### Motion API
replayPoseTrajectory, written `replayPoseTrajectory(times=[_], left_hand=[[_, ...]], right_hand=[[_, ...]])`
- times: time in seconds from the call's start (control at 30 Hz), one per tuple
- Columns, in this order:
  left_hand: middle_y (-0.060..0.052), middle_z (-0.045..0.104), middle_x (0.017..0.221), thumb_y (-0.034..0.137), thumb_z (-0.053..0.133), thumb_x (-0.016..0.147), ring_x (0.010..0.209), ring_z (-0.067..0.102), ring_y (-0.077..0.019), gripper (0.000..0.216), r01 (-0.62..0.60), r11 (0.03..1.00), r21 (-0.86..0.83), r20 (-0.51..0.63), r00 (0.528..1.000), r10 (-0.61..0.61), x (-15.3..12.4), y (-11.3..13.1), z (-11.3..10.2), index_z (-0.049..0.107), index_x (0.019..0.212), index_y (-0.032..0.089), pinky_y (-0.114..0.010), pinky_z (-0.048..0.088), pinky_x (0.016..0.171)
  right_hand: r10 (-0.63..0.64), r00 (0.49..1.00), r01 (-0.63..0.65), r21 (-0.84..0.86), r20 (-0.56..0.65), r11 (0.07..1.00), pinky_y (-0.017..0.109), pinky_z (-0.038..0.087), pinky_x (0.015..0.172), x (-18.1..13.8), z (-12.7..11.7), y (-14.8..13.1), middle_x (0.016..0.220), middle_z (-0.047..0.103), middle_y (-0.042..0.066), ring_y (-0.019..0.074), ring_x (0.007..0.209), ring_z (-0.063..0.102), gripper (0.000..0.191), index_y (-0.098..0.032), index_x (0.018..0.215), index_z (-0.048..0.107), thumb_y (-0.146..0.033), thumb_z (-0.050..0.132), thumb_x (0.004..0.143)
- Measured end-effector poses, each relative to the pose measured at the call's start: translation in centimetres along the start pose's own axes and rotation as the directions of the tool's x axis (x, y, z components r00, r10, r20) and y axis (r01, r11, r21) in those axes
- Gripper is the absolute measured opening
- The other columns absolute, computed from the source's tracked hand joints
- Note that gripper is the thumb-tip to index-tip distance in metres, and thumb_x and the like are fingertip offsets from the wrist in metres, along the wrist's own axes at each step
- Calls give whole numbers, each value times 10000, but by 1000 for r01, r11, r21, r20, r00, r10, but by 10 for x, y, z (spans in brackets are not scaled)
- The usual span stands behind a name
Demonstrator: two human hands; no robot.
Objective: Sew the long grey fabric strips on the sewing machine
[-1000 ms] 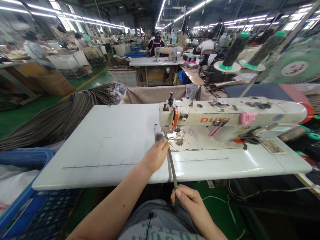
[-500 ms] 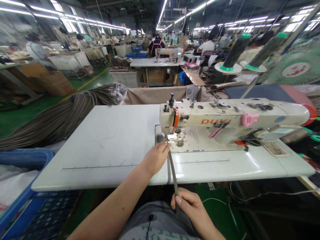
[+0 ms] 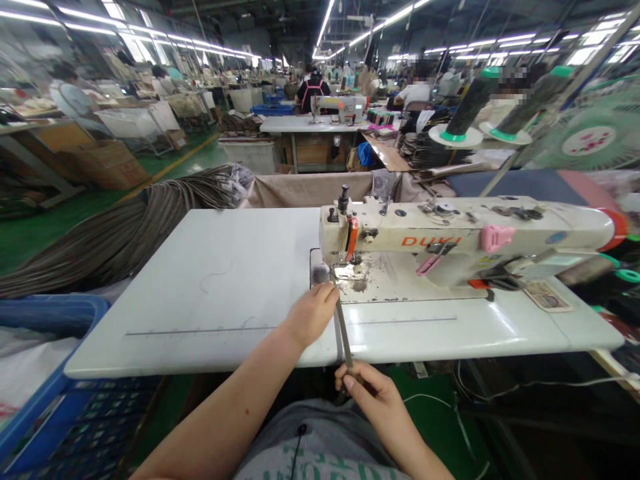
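Observation:
A narrow grey strap (image 3: 343,333) runs from the presser foot of the cream sewing machine (image 3: 450,237) down over the front edge of the white table (image 3: 225,280). My left hand (image 3: 311,313) rests on the table just left of the needle, fingers curled and pinching the strap's upper end. My right hand (image 3: 367,393) is below the table edge over my lap, fingers closed on the strap's lower end.
A thick bundle of grey straps (image 3: 125,227) lies draped off the table's far left. A blue plastic crate (image 3: 45,393) stands at my left. Thread cones (image 3: 470,100) rise behind the machine. Other people work at tables (image 3: 310,123) further back.
My right hand has moved up along the strap toward the table edge, shortening the free length. My left hand stays by the needle.

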State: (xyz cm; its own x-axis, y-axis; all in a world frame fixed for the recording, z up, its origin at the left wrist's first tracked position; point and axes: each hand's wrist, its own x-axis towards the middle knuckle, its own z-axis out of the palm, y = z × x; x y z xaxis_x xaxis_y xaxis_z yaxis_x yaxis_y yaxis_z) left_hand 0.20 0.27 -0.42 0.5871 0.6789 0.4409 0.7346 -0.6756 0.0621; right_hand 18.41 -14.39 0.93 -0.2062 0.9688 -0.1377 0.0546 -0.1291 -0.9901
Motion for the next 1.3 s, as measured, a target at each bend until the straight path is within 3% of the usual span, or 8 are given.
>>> replayPoseTrajectory(times=[0.27, 0.73, 1.07, 1.3], left_hand=[[-135, 655, 1275, 143, 478, 1016, 1236, 640, -246, 195, 8, 1000, -17, 28, 1000, -8, 0, -2, 2, 594, 1172, 161, -412, 512, 1126], [-122, 658, 1259, 130, 488, 1012, 1256, 625, -247, 192, 3, 999, -32, 58, 998, -1, 0, -3, 2, 594, 1169, 161, -409, 503, 1141], [-149, 647, 1280, 157, 454, 1032, 1233, 645, -249, 204, 15, 998, -56, 7, 1000, -14, -1, -1, 2, 595, 1179, 163, -423, 537, 1103], [-139, 624, 1325, 124, 490, 997, 1302, 605, -247, 260, 35, 996, -81, 33, 999, -33, 3, -1, -1, 557, 1245, 164, -429, 485, 1170]], right_hand=[[105, 994, -105, 102, 5, 989, 323, 512, 753, -7, -3, -9, 784, 743, 59, 216, 756, 641, 398, -189, 856, 799, -570, 701, 923], [81, 996, -83, 97, 24, 992, 306, 490, 747, -6, -4, -6, 760, 708, 44, 204, 753, 633, 399, -190, 785, 788, -549, 693, 931], [73, 997, -73, 65, 11, 995, 331, 513, 759, -8, -5, -12, 765, 720, 58, 233, 770, 661, 424, -190, 759, 783, -565, 683, 930], [50, 999, -50, 30, 8, 998, 331, 506, 719, -9, -5, -12, 730, 693, 60, 224, 725, 635, 464, -188, 711, 766, -578, 662, 938]])
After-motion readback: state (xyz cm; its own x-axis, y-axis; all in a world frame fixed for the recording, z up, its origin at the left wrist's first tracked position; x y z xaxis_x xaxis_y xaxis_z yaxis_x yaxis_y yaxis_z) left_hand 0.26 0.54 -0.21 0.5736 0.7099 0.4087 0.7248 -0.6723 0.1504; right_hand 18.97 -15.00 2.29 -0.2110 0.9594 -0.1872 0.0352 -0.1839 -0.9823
